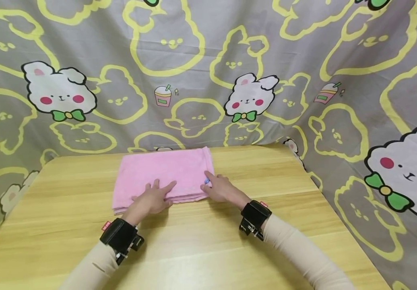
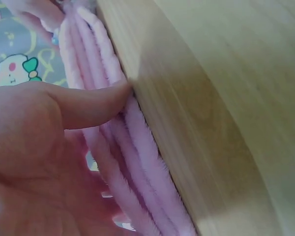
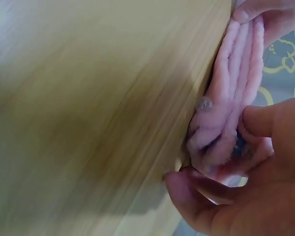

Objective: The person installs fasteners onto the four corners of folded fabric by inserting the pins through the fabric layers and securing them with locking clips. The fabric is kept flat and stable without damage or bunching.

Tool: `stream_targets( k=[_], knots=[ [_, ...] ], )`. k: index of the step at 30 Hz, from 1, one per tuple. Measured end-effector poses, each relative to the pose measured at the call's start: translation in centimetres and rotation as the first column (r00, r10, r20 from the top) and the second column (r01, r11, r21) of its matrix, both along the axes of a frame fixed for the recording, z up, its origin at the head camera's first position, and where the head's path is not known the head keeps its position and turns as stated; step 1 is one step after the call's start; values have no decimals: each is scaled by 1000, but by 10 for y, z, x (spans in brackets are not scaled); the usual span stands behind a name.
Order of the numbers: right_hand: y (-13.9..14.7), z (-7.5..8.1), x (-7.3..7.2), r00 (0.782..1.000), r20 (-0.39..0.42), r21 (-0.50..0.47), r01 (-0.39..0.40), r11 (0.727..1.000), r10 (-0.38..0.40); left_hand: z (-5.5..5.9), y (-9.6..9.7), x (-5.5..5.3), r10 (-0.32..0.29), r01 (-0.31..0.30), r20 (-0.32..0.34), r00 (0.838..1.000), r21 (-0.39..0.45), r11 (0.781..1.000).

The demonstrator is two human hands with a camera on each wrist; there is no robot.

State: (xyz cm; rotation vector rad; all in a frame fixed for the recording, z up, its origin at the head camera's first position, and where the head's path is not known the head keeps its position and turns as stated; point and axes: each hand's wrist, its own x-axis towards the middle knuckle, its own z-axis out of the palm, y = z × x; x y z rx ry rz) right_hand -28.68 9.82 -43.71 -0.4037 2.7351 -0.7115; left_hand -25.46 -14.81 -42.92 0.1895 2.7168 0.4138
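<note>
A folded pink plush towel (image 1: 165,167) lies near the back of the table, its stacked layers showing along the near edge (image 2: 130,142). My left hand (image 1: 154,199) rests on its near left part with fingers spread on top, and the thumb (image 2: 98,103) lies against the layered edge. At the near right corner my right hand (image 1: 221,188) holds the towel, thumb on top and fingers bent round the end. Beside that thumb shows a small blue piece (image 1: 207,181) on the towel. A clear round button (image 3: 204,103) sits on the layered edge.
The wooden table (image 1: 194,249) extends in front of and beside the towel. A grey curtain (image 1: 201,48) with yellow outlines and white rabbit faces hangs behind the table and along its sides. Both wrists carry black straps (image 1: 119,237) with small cameras.
</note>
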Motion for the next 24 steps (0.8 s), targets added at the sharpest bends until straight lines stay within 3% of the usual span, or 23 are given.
stream_targets(
  k=[9, 13, 16, 20, 24],
  knots=[
    [14, -4, 5, 1000, 22, 81, 3, 997, -5, -2, 8, 5, 19, -18, 61, 998, -17, 1000],
    [16, 0, 4, 998, 67, 76, -24, 997, 19, 2, 3, 4, -4, 3, 75, 997, 6, 1000],
    [18, 5, 4, 997, 74, 47, -19, 999, 16, 10, -3, -2, -59, 56, 50, 997, 48, 997],
    [20, 9, 3, 998, -43, -26, 36, 999, -37, 21, -5, -12, -73, 75, -29, 997, 81, 994],
    [21, 10, 1, 970, -191, -82, 140, 987, -154, 21, 2, -23, 19, -9, -95, 995, 109, 994]
  ],
)
